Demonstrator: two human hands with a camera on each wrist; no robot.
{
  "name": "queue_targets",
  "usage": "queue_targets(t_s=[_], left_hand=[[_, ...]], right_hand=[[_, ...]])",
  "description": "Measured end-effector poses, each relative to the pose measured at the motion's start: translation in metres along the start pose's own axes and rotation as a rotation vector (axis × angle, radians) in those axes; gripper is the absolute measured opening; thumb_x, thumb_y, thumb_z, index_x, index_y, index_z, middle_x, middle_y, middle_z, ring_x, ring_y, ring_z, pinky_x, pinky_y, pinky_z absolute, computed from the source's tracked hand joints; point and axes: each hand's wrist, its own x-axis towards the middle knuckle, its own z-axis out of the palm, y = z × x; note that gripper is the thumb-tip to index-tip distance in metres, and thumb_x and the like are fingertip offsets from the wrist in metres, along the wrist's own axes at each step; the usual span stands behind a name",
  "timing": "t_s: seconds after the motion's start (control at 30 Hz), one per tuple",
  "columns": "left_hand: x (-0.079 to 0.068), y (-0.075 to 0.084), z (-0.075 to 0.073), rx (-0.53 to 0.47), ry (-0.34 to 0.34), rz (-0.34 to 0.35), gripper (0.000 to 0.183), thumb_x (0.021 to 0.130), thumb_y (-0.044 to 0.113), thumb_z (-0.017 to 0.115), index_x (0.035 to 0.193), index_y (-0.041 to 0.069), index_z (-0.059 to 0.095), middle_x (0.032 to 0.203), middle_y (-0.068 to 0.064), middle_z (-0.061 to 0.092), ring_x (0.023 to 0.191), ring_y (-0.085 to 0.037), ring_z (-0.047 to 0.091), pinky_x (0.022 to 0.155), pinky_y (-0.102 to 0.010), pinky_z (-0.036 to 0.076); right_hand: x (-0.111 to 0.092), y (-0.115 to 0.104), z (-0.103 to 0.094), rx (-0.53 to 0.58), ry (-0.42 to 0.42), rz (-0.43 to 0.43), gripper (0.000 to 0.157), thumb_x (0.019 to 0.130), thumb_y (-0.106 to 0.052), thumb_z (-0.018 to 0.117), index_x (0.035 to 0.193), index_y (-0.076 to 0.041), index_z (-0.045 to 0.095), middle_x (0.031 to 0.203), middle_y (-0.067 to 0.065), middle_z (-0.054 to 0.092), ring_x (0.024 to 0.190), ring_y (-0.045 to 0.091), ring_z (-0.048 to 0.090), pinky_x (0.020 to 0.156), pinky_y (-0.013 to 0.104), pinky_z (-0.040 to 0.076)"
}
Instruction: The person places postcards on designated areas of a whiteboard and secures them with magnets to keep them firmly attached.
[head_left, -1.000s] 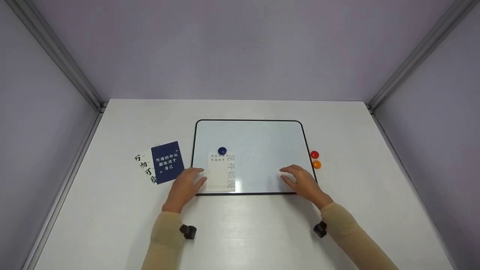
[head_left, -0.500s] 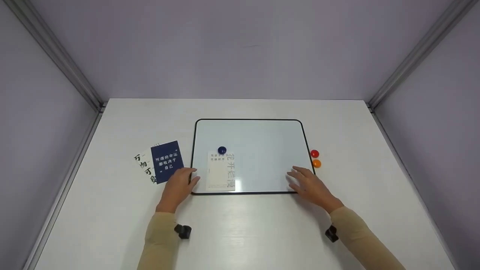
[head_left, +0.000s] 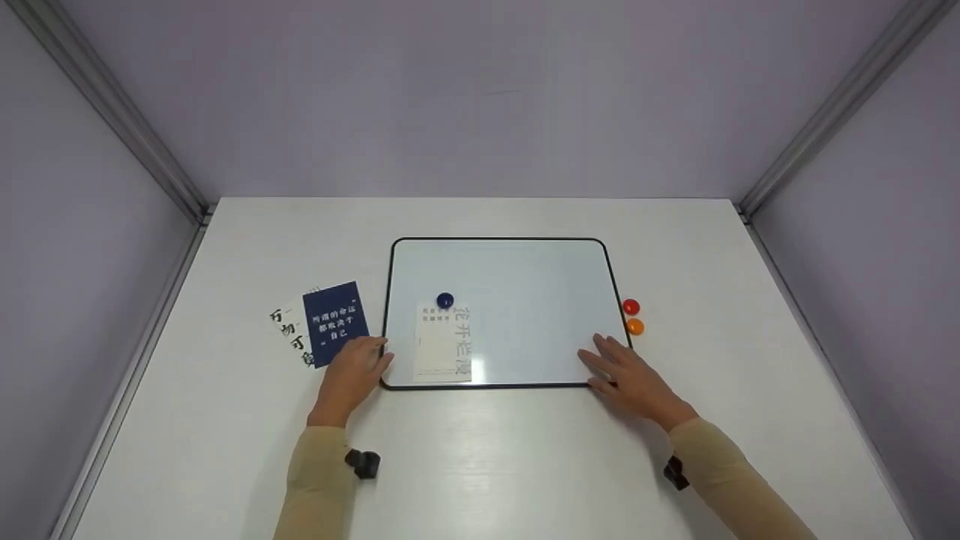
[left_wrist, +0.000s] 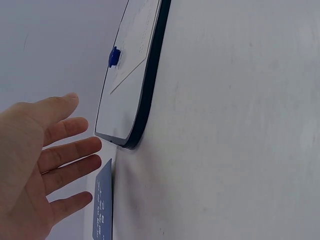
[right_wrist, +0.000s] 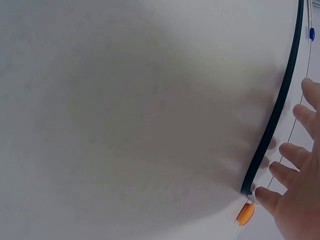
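A whiteboard (head_left: 532,292) with a black frame lies on the table. On its left part is a cream card (head_left: 435,345) with printed characters, and a round blue magnet (head_left: 445,301) sits at the card's top edge. My left hand (head_left: 351,379) is at the board's lower left edge, partly over a navy card (head_left: 335,319); its fingers are extended and hold nothing in the left wrist view. Over the lower right corner spreads my right hand (head_left: 631,381), fingers apart and holding nothing. Whether its fingertips touch the board I cannot tell.
Under the navy card lies a white card (head_left: 289,326) with black characters, partly covered. A red magnet (head_left: 631,307) and an orange magnet (head_left: 636,327) lie along the board's right edge. Pale walls (head_left: 480,97) enclose the white table (head_left: 480,465) at the back and sides.
My left hand has shifted left, off the board's inner area to its left edge. My right hand has moved right and slightly nearer, its fingers spreading. Board, cards and magnets stay put.
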Motion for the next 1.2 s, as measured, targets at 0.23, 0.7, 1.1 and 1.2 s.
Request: queue_targets(t_s=[0.23, 0.7, 1.1, 1.2], left_hand=[[0.000, -0.005, -0.002, -0.016, 0.009, -0.028, 0.035, 0.095, 0.025, 0.060, 0.122, 0.003, 0.063, 0.123, -0.017, 0.065, 0.119, -0.033, 0.059, 0.104, -0.046, 0.048], [0.001, -0.025, -0.018, -0.081, 0.005, -0.138, 0.041, 0.098, 0.025, 0.054, 0.129, -0.001, 0.056, 0.137, -0.024, 0.055, 0.134, -0.041, 0.046, 0.115, -0.052, 0.036], [-0.001, -0.034, -0.023, -0.091, 0.087, -0.196, 0.039, 0.099, 0.024, 0.052, 0.128, -0.002, 0.057, 0.130, -0.024, 0.058, 0.127, -0.039, 0.052, 0.112, -0.049, 0.040], [-0.001, -0.039, -0.024, -0.096, 0.114, -0.218, 0.037, 0.099, 0.021, 0.052, 0.127, -0.003, 0.057, 0.126, -0.024, 0.060, 0.122, -0.038, 0.055, 0.109, -0.049, 0.043]], right_hand=[[-0.001, 0.001, 0.004, 0.023, 0.004, -0.022, 0.054, 0.097, -0.034, 0.054, 0.148, -0.025, 0.039, 0.160, 0.012, 0.028, 0.149, 0.037, 0.023, 0.121, 0.057, 0.022], [-0.001, 0.002, 0.004, 0.065, -0.007, -0.012, 0.055, 0.098, -0.034, 0.054, 0.149, -0.024, 0.037, 0.162, 0.011, 0.024, 0.151, 0.037, 0.019, 0.123, 0.057, 0.017], [-0.003, 0.003, 0.006, 0.114, 0.021, -0.020, 0.054, 0.096, -0.028, 0.058, 0.147, -0.019, 0.041, 0.160, 0.014, 0.027, 0.150, 0.039, 0.020, 0.121, 0.060, 0.016], [-0.001, 0.003, 0.007, 0.137, 0.028, -0.021, 0.054, 0.095, -0.027, 0.059, 0.146, -0.018, 0.043, 0.160, 0.014, 0.027, 0.150, 0.039, 0.021, 0.121, 0.061, 0.016]])
